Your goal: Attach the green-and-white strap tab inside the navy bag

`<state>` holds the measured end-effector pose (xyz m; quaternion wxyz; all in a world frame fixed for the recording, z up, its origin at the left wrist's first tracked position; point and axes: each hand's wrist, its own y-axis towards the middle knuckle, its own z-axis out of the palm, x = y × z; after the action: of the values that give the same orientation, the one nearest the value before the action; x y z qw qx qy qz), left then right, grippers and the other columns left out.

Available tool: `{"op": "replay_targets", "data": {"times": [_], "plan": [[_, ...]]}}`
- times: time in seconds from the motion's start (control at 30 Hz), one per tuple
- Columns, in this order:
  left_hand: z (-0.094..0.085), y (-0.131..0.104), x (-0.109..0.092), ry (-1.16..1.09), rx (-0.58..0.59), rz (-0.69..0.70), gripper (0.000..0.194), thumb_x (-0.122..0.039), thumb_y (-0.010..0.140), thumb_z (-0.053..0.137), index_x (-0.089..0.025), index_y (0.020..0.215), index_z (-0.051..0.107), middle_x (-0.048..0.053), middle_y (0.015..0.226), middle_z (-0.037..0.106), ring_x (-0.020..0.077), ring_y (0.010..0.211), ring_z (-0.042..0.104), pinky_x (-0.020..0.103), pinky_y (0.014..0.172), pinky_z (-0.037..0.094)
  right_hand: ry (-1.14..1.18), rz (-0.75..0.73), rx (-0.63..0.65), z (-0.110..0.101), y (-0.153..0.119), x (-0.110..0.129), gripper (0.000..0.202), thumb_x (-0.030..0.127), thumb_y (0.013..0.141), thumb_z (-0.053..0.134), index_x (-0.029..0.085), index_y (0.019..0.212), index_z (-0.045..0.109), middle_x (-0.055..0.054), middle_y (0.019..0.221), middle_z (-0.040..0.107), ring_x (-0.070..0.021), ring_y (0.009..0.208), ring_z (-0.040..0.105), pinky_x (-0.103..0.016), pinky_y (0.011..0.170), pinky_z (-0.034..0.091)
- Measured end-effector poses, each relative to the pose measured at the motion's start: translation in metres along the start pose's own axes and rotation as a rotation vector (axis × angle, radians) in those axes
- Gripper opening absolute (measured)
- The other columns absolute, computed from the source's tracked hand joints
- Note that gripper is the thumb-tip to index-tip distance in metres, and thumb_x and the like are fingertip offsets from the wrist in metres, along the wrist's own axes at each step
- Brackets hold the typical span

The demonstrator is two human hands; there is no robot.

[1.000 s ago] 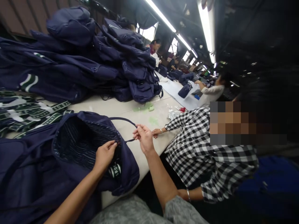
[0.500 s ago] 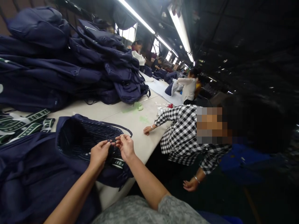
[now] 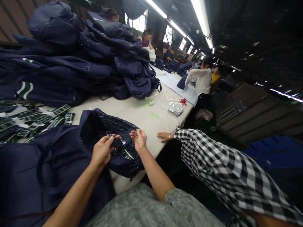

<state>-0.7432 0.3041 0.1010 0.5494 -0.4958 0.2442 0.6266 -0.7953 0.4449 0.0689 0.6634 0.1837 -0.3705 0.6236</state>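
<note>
A navy bag [image 3: 94, 151] lies on the pale table, its mouth gaping and a striped dark lining showing. Over that mouth my left hand [image 3: 102, 149] pinches a small black tag [image 3: 117, 143] with a thin loop at its top. To the right, apart from the tag, my right hand [image 3: 139, 138] is raised with thumb and fingertips together; whatever they may hold is too small to make out. A green and white lettered strap [image 3: 127, 154] shows at the bag's opening.
Navy bags [image 3: 94, 63] are piled across the table's back left. Lettered green straps [image 3: 35, 118] lie at left. A silver packet [image 3: 175, 108] and red bits [image 3: 182, 101] sit near the right edge. A person in a checked shirt [image 3: 213, 154] rests a hand on the table [image 3: 142, 115].
My hands have moved apart, the left keeping the black tag. The person in the checked shirt has bent lower and nearer. The view has shifted, showing more on the right.
</note>
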Motion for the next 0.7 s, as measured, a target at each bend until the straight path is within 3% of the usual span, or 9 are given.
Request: {"op": "replay_targets", "data": {"times": [0.1,0.17,0.37,0.57,0.7], "plan": [[0.001,-0.001,-0.006,-0.054,-0.024,-0.019,0.002,-0.016,0.081,0.059,-0.015,0.084,0.059,0.011,0.082,0.074,0.0205,0.077,0.072,0.029,0.067,0.059,0.009,-0.009,-0.003,0.003,0.006,0.008,0.009,0.021,0.09,0.058,0.018,0.085,0.051,-0.002,0.07,0.07,-0.0096,0.06,0.065,-0.017,0.054,0.052],[0.003,-0.002,-0.008,-0.069,-0.033,-0.019,0.003,-0.014,0.085,0.055,-0.015,0.084,0.057,0.011,0.079,0.073,0.0214,0.074,0.073,0.03,0.066,0.06,0.008,-0.042,-0.011,0.006,0.017,0.018,0.009,0.023,0.089,0.059,0.018,0.086,0.052,-0.001,0.071,0.069,-0.0094,0.061,0.065,-0.017,0.055,0.052],[0.008,0.0,-0.004,-0.079,-0.1,0.007,0.005,-0.013,0.089,0.05,-0.017,0.089,0.053,0.008,0.072,0.07,0.0226,0.067,0.072,0.031,0.058,0.06,-0.076,-0.16,-0.155,0.006,0.08,0.046,0.013,0.024,0.09,0.059,0.017,0.099,0.054,0.004,0.063,0.063,-0.0062,0.055,0.06,-0.015,0.055,0.049],[0.001,0.002,-0.001,-0.115,-0.189,-0.021,0.007,-0.015,0.091,0.05,-0.019,0.092,0.056,0.001,0.063,0.065,0.016,0.054,0.067,0.027,0.054,0.059,-0.291,-0.149,-0.194,-0.017,0.112,0.028,0.02,0.019,0.084,0.062,0.01,0.101,0.066,0.008,0.047,0.053,-0.0039,0.038,0.04,-0.014,0.037,0.028],[-0.006,-0.001,-0.001,-0.16,-0.224,-0.143,0.019,-0.012,0.094,0.044,-0.012,0.082,0.059,0.004,0.061,0.065,0.0138,0.05,0.063,0.023,0.052,0.058,-0.397,-0.107,-0.168,-0.029,0.114,0.012,0.019,0.013,0.084,0.059,0.009,0.101,0.068,0.007,0.047,0.055,-0.0038,0.037,0.04,-0.015,0.038,0.028]]}}
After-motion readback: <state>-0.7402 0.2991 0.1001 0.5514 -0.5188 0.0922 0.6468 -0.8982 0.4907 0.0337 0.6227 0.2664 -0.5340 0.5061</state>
